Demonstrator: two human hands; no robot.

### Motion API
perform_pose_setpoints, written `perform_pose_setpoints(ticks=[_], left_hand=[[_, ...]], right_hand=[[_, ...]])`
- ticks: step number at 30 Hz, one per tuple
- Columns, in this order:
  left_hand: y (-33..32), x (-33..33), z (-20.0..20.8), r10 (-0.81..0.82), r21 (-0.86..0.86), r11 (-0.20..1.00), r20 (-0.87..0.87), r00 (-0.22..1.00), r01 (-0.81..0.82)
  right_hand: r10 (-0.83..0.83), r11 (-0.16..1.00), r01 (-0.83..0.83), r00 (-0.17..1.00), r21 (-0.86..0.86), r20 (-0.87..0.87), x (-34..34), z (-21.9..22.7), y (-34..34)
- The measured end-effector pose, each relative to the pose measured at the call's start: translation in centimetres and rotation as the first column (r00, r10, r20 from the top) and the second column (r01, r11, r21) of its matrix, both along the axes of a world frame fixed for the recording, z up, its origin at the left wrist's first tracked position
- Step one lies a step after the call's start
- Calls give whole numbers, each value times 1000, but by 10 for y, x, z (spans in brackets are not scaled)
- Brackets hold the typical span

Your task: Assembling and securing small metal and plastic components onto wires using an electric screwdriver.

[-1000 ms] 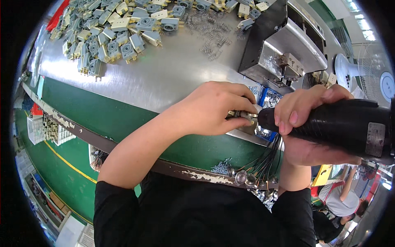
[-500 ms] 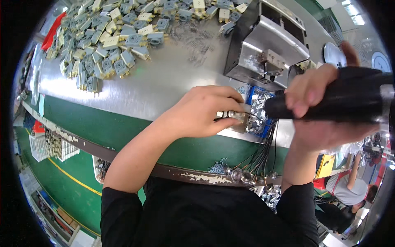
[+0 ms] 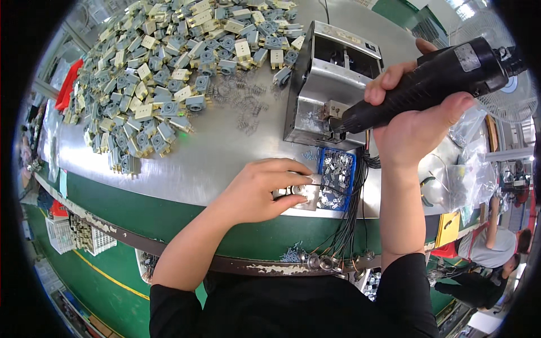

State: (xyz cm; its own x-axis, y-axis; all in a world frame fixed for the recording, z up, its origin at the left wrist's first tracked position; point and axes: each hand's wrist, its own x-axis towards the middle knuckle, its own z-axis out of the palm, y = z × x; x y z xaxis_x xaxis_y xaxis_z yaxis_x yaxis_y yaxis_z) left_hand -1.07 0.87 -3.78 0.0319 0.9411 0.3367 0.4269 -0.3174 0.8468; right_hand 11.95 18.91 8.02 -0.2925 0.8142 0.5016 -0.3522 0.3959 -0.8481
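Observation:
My right hand (image 3: 408,132) is wrapped round a thick black electric screwdriver (image 3: 431,81), held slanting down to the left. Its nose meets the front of a steel box-shaped machine (image 3: 310,101), at a small block; the bit itself is hidden. Low over the bench, my left hand (image 3: 256,188) pinches a small round metal part (image 3: 298,190) between thumb and fingers. That part rests on a small metal block (image 3: 309,204), and a black wire runs from it toward the right. Just right of those fingers lies a blue tray (image 3: 353,180) full of small shiny metal pieces.
A large heap of grey and cream switch-like parts (image 3: 152,84) covers the back left, with loose springs (image 3: 239,98) beside it. Black wires with round metal ends (image 3: 326,262) hang over the front edge near small screws (image 3: 291,254). Plastic bags (image 3: 465,183) and a fan (image 3: 507,84) are right.
My right hand has swung the screwdriver up and left, from above the blue tray to the steel machine's front. My left hand keeps its pinch at the metal block. The whole view has shifted.

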Motion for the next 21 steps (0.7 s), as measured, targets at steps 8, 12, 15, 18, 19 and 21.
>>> perform_pose_setpoints(ticks=[8, 12, 15, 18, 19, 21], left_hand=[[3, -2, 1, -5, -13, 1000, -4, 1000, 5], [2, -1, 1, -6, -4, 1000, -5, 1000, 6], [1, 0, 0, -4, -10, 1000, -3, 1000, 4], [-1, 0, -2, 5, 3, 1000, -1, 1000, -5], [-1, 0, -2, 11, 11, 1000, -3, 1000, -11], [-3, 0, -2, 36, 7, 999, 6, 999, -36]], right_hand=[[-3, 997, -4, 997, 81, 83, -6, 2, -3], [-8, 994, -3, 995, 107, 100, -3, 0, 0], [40, 997, -44, 997, 66, 70, -3, -1, -2], [56, 996, -61, 994, 59, 92, -4, -1, -8], [71, 996, -76, 991, 45, 110, -4, 0, -10], [106, 994, -109, 985, 19, 138, -3, 2, -17]])
